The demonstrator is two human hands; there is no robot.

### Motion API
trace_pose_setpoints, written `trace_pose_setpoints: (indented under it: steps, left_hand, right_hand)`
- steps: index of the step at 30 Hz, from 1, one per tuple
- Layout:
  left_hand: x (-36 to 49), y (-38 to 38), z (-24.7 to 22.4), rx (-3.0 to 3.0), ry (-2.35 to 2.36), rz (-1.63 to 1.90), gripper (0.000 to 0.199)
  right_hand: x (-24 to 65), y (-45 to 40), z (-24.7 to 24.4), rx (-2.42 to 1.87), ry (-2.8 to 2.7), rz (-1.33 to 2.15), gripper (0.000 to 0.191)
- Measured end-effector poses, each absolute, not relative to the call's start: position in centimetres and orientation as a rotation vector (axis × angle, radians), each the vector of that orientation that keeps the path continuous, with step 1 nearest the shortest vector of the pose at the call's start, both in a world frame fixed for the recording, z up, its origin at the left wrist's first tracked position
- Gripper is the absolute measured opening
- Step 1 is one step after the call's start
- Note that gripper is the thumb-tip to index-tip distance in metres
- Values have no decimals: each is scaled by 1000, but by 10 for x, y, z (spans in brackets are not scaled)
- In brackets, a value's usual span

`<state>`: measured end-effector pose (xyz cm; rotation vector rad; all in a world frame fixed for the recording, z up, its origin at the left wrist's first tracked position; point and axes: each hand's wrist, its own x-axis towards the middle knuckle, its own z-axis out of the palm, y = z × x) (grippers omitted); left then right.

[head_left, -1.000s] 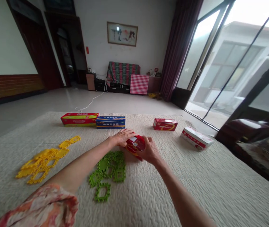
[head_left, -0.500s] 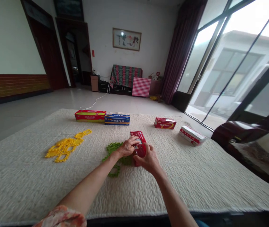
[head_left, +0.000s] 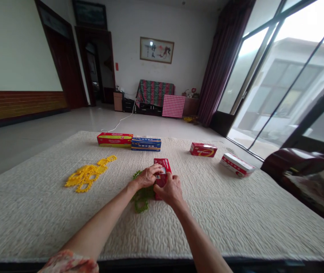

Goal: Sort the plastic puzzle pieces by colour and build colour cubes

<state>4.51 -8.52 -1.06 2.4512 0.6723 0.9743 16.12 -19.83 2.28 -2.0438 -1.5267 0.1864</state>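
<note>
Red cardboard box (head_left: 160,181) lies lengthwise at centre, one end toward 12 o'clock, on the cream quilted cover (head_left: 207,216). Left hand (head_left: 147,177) comes in from 9, fingers across the upper face; thumb hidden, so cannot tell whether it clasps or only presses. Right hand (head_left: 172,189) clasps the box from 4, thumb over the near part. Green plastic pieces (head_left: 145,194) sit just beside at 8, partly under the left forearm; yellow plastic pieces (head_left: 84,175) well apart at 9. Blue box (head_left: 145,144) near 11, smaller red box (head_left: 203,150) toward 2. Step in hand, my reading: steadying or working the box two-handed. Next move likely calls for a firm right hold, left fingers free to shift.
</note>
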Motion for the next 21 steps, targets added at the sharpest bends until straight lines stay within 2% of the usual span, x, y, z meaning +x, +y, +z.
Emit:
trace_pose_setpoints:
  steps: [14,17,21]
  left_hand:
    - [-91,-35,-13,2415,1094,994,57]
    - [-105,-33,-13,2466,1193,1029,55]
    - [-92,-40,-8,2613,1182,1068,47]
  right_hand:
    - [44,-130,20,-1836,-1678,286,57]
    - [45,-115,19,-1741,-1781,310,57]
    - [94,-95,28,-1609,-2023,447,58]
